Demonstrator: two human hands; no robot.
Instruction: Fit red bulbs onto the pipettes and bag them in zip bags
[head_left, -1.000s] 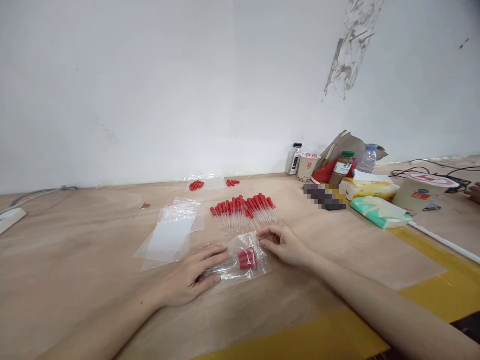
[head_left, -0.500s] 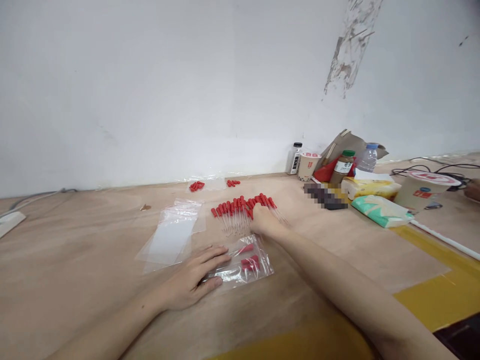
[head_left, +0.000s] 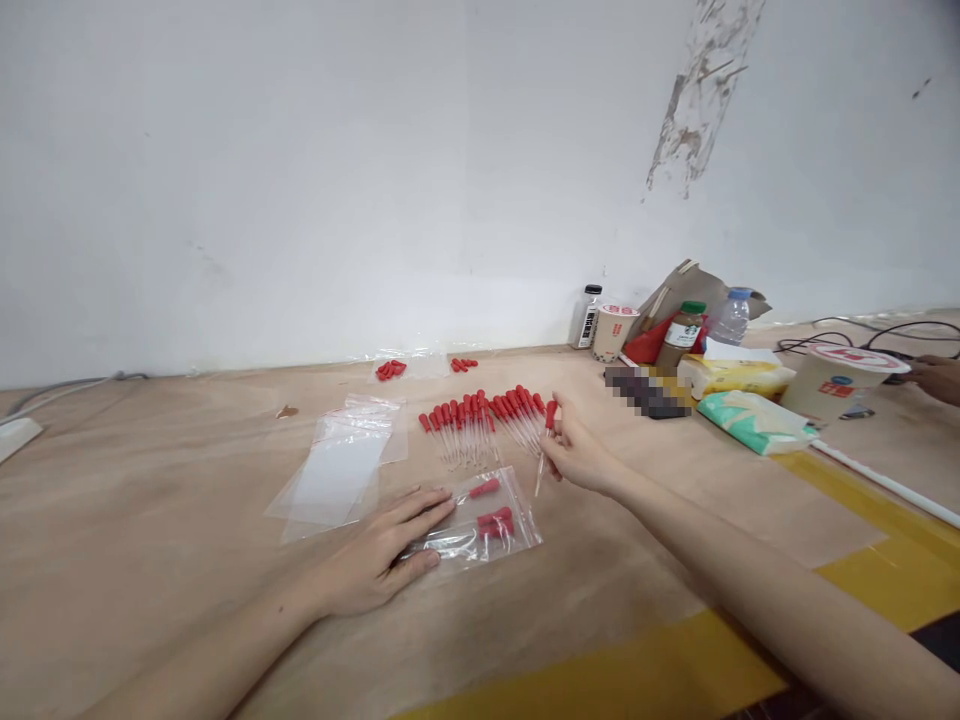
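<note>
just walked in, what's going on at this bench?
A person works bare-handed at a plywood table. The left hand lies flat on one end of a clear zip bag that holds a few red-bulb droppers. The right hand pinches a single dropper, bulb up, next to the row of loose droppers. A stack of empty bags lies to the left.

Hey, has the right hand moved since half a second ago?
Yes. The right hand has drawn back from on top of the row of droppers to its right end, nearer the person, now pinching one dropper.
</note>
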